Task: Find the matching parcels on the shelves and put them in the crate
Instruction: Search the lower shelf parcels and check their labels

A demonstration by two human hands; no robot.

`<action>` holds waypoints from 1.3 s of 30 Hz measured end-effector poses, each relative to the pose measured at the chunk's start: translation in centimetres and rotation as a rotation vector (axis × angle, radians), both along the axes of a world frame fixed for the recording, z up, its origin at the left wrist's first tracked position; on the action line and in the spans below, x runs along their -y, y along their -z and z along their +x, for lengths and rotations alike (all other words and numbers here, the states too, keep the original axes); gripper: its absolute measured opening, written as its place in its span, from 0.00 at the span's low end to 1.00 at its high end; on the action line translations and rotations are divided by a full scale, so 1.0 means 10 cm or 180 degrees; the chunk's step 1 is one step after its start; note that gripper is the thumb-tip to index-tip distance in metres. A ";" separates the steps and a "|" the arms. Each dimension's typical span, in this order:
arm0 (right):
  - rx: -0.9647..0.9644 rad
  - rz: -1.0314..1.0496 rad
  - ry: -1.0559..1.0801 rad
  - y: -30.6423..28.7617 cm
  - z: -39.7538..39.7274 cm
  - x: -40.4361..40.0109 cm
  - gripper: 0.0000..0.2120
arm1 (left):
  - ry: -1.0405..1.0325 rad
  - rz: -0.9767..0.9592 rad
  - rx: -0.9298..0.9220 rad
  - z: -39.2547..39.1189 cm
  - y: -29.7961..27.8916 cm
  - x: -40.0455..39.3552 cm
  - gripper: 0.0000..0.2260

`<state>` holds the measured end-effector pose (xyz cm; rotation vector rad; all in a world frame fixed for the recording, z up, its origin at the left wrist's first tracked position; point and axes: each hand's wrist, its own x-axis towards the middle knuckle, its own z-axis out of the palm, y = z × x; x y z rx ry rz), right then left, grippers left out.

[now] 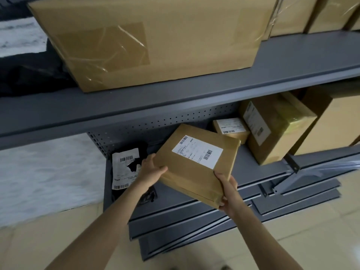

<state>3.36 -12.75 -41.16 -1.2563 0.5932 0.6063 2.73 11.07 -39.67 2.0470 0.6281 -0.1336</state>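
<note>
Head view, parcel: a flat brown cardboard parcel (196,162) with a white barcode label on top is held tilted at the front of the lower shelf (259,162), its near corner out past the shelf edge.
Head view, left hand (151,169): fingers curled round the parcel's left edge, thumb on top.
Head view, right hand (228,191): gripping the near right corner, fingers wrapped underneath, thumb along the side.
Head view, neighbours on the lower shelf: a black mailer bag (126,168) with a torn white label lies just left of the parcel; a small labelled box (231,128) sits behind it; a taller taped box (272,129) leans to the right.
Head view, upper shelf (194,90): a large taped carton (155,39) sits above, more cartons to its right.
Head view, floor: loose grey shelf panels (214,225) lie stacked below the rack.
Step in hand: probably lifting a picked parcel off the shelf; the label print is too small to read, so whether it matches cannot be told.
Crate: not in view.
Next move calls for: drawing the parcel clear under the upper shelf edge with both hands holding it, then turning to find the crate and lowering it in flat.
</note>
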 end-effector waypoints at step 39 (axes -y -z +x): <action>0.0739 -0.1717 -0.1152 -0.29 0.67 0.28 0.54 | -0.0220 -0.2372 0.0120 -0.10 -0.38 0.23 0.43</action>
